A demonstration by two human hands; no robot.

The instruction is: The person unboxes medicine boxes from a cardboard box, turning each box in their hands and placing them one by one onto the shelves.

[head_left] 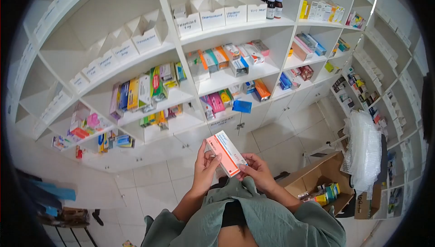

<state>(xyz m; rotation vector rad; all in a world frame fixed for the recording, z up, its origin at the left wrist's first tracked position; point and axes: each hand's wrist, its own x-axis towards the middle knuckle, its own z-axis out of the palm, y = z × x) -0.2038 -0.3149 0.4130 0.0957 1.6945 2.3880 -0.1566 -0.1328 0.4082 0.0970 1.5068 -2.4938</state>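
A white and orange medicine box [225, 152] is held between my two hands in front of my body, its printed face turned up and tilted. My left hand [206, 164] grips its left side, with the thumb lying over the edge. At the lower right corner my right hand [256, 171] pinches the box between thumb and fingers. The fingers behind the box are partly hidden. The small print is too blurred to read in full.
White shelves [190, 93] ahead hold medicine boxes, labelled white bins [213, 19] and brown bottles [271, 9]. A cardboard carton [290, 184] with colourful packs stands on the right, beside bubble wrap [362, 151]. Dark clothing [38, 190] lies at the left. The floor [154, 174] is tiled.
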